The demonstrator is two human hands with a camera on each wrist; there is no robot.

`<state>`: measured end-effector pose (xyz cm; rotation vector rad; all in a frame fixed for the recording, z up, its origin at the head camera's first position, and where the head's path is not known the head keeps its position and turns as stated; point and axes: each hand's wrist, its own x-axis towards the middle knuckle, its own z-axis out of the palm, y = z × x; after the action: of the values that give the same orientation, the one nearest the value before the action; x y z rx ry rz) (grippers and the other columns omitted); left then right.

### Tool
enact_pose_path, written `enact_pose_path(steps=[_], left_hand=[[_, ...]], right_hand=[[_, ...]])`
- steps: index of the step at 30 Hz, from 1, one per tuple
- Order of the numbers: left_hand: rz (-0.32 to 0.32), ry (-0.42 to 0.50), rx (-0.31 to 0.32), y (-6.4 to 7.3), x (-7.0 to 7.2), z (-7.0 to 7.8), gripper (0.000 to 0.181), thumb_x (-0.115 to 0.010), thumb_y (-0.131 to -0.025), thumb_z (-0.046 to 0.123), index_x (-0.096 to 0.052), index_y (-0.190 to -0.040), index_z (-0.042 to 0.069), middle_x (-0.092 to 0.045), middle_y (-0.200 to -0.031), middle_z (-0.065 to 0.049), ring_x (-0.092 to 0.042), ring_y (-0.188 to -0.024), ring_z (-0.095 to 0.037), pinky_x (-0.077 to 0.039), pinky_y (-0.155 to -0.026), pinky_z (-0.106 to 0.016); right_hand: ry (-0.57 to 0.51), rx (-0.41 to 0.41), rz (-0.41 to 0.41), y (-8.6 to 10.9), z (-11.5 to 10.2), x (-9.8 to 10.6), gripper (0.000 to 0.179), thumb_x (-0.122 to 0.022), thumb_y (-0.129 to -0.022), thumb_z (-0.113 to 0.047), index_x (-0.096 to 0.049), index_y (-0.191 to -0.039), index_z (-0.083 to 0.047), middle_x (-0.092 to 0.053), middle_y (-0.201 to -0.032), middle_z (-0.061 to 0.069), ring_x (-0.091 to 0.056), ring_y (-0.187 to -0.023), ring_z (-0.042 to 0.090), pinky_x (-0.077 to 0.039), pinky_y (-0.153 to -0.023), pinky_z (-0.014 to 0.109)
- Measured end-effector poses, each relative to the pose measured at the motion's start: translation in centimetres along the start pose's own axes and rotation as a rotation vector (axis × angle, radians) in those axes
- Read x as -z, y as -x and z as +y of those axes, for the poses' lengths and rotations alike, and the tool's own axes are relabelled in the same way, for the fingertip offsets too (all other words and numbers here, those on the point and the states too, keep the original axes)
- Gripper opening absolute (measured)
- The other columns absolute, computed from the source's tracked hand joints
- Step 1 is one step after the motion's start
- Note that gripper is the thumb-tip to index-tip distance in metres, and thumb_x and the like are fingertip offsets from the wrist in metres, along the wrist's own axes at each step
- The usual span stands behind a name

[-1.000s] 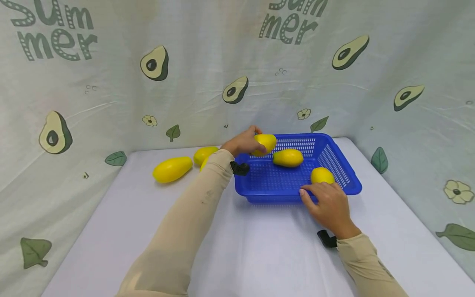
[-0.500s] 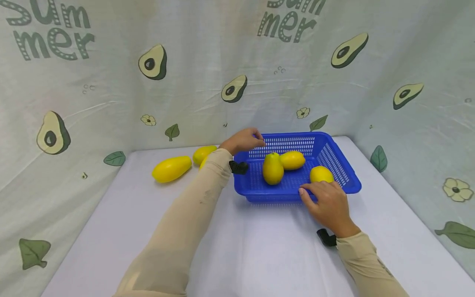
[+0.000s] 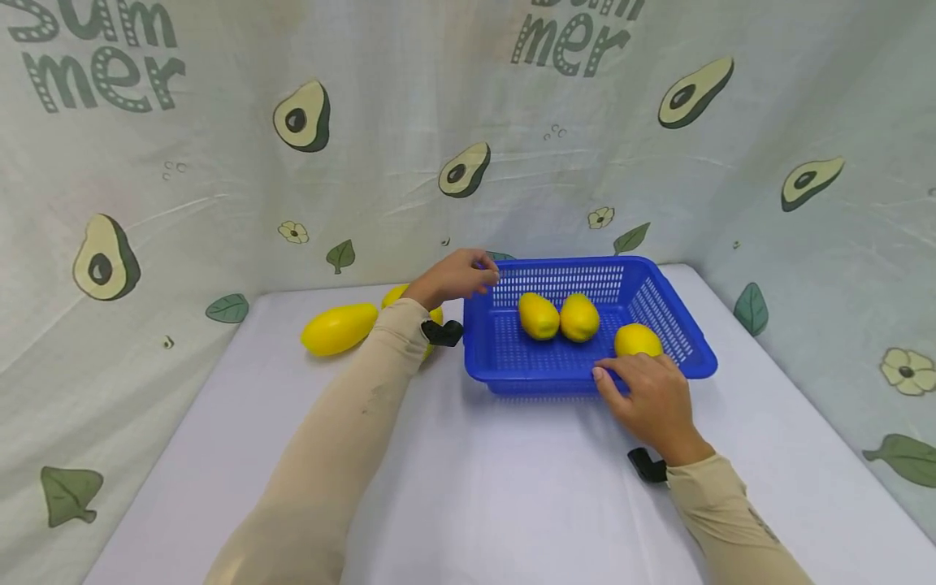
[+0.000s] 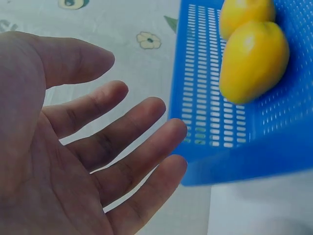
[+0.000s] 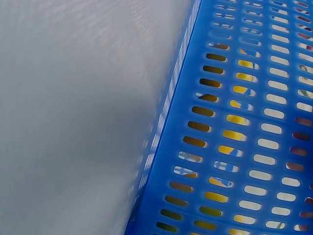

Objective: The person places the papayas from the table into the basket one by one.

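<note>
My left hand [image 3: 459,275] hovers by the left rim of the blue plastic basket [image 3: 544,374], its fingers spread and nothing in them. In the left wrist view the palm and fingers of my left hand [image 4: 98,132] show beside the basket wall [image 4: 210,166]. Inside the basket lie a yellow papaya-like fruit [image 3: 539,316], another beside it [image 3: 580,318] and a third [image 3: 638,339] near the front right. My right hand [image 3: 649,398] holds the front rim, fingers hooked over it. In the right wrist view the slotted basket side [image 5: 230,122] fills the right half.
On the white-covered table [image 3: 468,487], left of the basket, lies a long yellow fruit [image 3: 340,329]. Closer to the basket, a yellow fruit [image 3: 393,295] and more yellow are partly hidden by my left forearm. A printed cloth [image 3: 380,97] hangs behind.
My left hand has let go of a yellow fruit into the basket and drawn back leftward. That fruit has rolled against its neighbour, which has turned. My right hand stays on the rim.
</note>
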<state>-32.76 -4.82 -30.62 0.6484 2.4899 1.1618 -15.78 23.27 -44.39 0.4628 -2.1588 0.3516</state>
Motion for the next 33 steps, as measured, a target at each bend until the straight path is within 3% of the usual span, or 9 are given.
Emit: enact_pose_path(steps=[9,16,23,28,33], left_hand=[[0.016,0.041,0.016,1.0,1.1,-1.0,0.028,-0.058,-0.101,0.029,-0.06,-0.12,0.008,-0.06,-0.123,-0.011,-0.062,-0.113,-0.033,-0.051,-0.097,-0.046],[0.031,0.017,-0.047,1.5,1.3,-1.2,0.03,-0.058,-0.102,0.034,-0.061,-0.12,0.01,-0.064,-0.123,-0.013,-0.063,-0.11,-0.03,-0.052,-0.093,-0.041],[0.169,-0.003,-0.066,4.0,1.0,-3.6,0.029,-0.057,-0.102,0.035,-0.062,-0.12,0.013,-0.066,-0.114,-0.009,-0.061,-0.102,-0.023,-0.05,-0.094,-0.041],[0.245,0.127,-0.063,5.8,0.4,-5.1,0.031,-0.059,-0.101,0.032,-0.059,-0.128,0.015,-0.065,-0.118,-0.007,-0.062,-0.11,-0.027,-0.05,-0.097,-0.041],[0.38,0.249,-0.099,7.9,0.5,-6.8,0.033,-0.06,-0.101,0.031,-0.06,-0.129,0.012,-0.066,-0.119,-0.005,-0.062,-0.113,-0.029,-0.05,-0.096,-0.041]], right_hand=[[0.003,-0.024,-0.013,0.2,0.2,0.1,0.036,-0.057,-0.093,-0.035,-0.076,-0.09,-0.005,-0.072,-0.08,0.01,-0.068,-0.072,0.031,-0.049,-0.068,0.049],[0.028,-0.027,-0.013,0.2,0.6,0.6,0.037,-0.056,-0.093,-0.035,-0.076,-0.09,-0.004,-0.072,-0.079,0.011,-0.068,-0.071,0.032,-0.048,-0.066,0.049],[0.022,-0.037,-0.034,0.3,0.5,0.4,0.038,-0.057,-0.092,-0.036,-0.076,-0.091,-0.003,-0.073,-0.081,0.012,-0.068,-0.073,0.033,-0.048,-0.068,0.049],[0.018,-0.033,-0.044,0.4,0.3,0.2,0.037,-0.058,-0.092,-0.035,-0.076,-0.091,-0.003,-0.073,-0.081,0.012,-0.068,-0.073,0.033,-0.049,-0.068,0.05],[0.004,-0.029,-0.054,0.3,0.2,-0.1,0.034,-0.06,-0.092,-0.034,-0.076,-0.092,-0.004,-0.073,-0.082,0.011,-0.068,-0.074,0.032,-0.049,-0.069,0.05]])
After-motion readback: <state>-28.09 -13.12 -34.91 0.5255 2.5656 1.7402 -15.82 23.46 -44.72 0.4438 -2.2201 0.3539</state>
